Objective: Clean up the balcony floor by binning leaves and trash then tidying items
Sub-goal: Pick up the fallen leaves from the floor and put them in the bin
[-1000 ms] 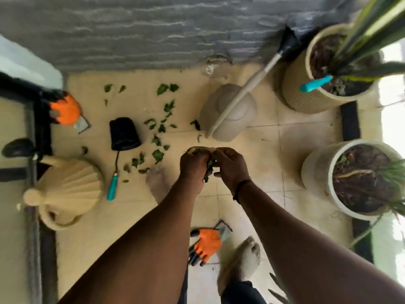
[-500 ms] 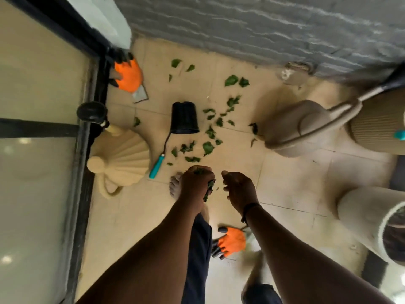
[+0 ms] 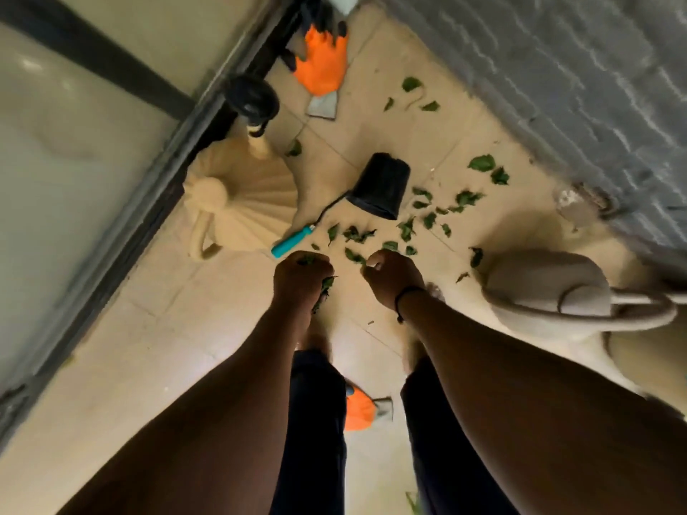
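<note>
Green leaves (image 3: 406, 227) lie scattered over the beige tiled floor (image 3: 156, 351), most of them between a tipped black pot (image 3: 380, 186) and my hands. My left hand (image 3: 302, 278) is closed around a bunch of green leaves that stick out below the fist. My right hand (image 3: 393, 277) hangs beside it, fingers curled, with nothing visible in it. A teal-handled tool (image 3: 292, 241) lies just beyond my left hand.
A cream ribbed watering can (image 3: 238, 197) with a black rose stands by the dark door frame (image 3: 122, 232). A grey watering can (image 3: 550, 291) lies at the right. One orange glove (image 3: 322, 65) is at the top, another orange glove (image 3: 357, 410) between my legs. A grey wall (image 3: 580, 87) bounds the far side.
The view has swung left and rotated. My hands, joined over the leaves a second ago, have separated; the left keeps the bunch and the right has drawn away.
</note>
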